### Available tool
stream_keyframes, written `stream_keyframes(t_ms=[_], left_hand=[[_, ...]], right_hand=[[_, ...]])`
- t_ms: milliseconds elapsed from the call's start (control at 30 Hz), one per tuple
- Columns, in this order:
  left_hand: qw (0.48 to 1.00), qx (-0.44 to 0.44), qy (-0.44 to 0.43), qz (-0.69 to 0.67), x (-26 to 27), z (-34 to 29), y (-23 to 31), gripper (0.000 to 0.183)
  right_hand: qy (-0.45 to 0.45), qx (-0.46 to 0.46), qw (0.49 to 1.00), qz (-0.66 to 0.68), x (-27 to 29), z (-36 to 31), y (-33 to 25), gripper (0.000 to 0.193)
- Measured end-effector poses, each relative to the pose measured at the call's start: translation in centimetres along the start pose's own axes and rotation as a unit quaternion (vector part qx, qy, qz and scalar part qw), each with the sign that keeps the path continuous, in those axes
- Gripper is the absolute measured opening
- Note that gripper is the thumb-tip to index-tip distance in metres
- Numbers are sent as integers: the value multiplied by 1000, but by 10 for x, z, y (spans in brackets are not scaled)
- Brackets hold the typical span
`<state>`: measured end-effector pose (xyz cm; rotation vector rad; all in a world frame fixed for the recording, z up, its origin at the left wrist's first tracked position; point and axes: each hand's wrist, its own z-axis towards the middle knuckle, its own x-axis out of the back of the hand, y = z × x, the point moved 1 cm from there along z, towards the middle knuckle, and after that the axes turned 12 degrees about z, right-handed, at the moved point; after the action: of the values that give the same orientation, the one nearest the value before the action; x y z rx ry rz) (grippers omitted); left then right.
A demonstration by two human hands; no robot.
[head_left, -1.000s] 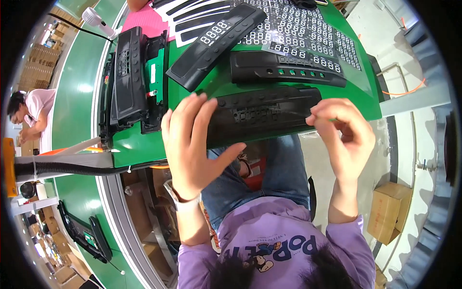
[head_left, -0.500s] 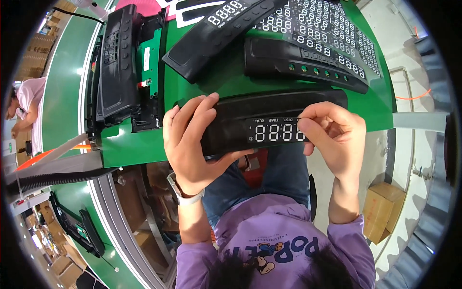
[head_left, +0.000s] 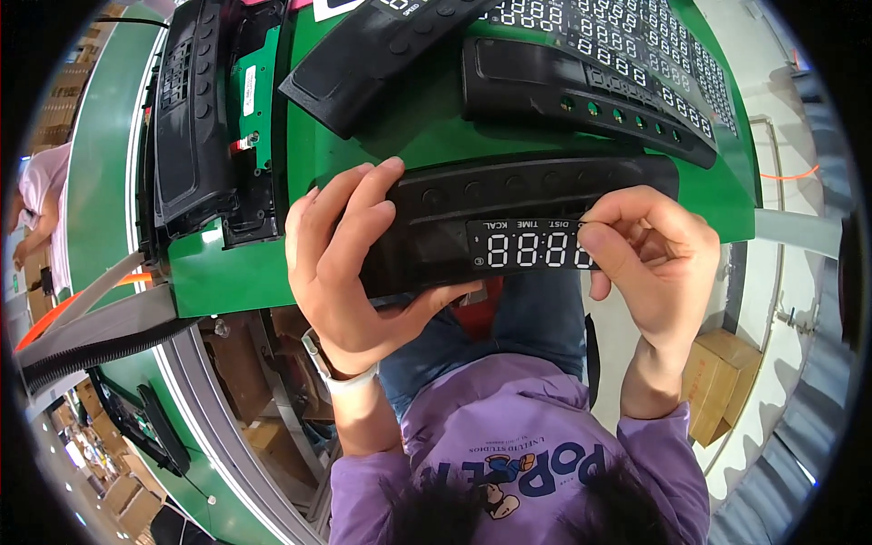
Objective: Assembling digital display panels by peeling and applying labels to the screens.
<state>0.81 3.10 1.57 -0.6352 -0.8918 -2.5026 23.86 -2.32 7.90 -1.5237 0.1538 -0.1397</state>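
Note:
A long black console housing (head_left: 422,241) lies at the table's near edge, with a row of round buttons along its far side. My left hand (head_left: 336,272) grips its left end, fingers over the top and thumb along the near edge. A dark display film (head_left: 531,249) with white segmented digits lies along the housing's middle, its lettering upside down to me. At the film's right end my right hand (head_left: 658,263) pinches with thumb and forefinger, hiding that end. Whether the film is fully seated there cannot be seen.
Beyond are a black housing with button holes (head_left: 518,86), another tilted housing (head_left: 354,77) and a sheet of digit films (head_left: 627,45). At left, a housing (head_left: 195,118) stands beside a green circuit board (head_left: 259,100). A carton (head_left: 722,386) sits on the floor; a co-worker (head_left: 45,191) is far left.
My view has shifted slightly, so the far housings sit higher in the picture. Both hands stay on the housing and film; the row of buttons now shows more clearly.

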Motion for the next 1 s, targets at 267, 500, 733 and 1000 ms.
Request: stream_keyframes(t_ms=[267,500,733,1000], left_hand=[[1000,-11,-5,26,3,4,3,77],[993,-37,-72,92,13,9,11,80],[983,-84,-73,145,15,11,13,46],[980,-75,-101,153,15,11,13,38]], right_hand=[[-1,0,1000,-25,-2,1,-1,8],[-3,0,1000,-30,-2,2,-1,8],[4,-13,1000,-28,-4,2,-3,5],[5,-23,999,-22,-5,5,-3,4]])
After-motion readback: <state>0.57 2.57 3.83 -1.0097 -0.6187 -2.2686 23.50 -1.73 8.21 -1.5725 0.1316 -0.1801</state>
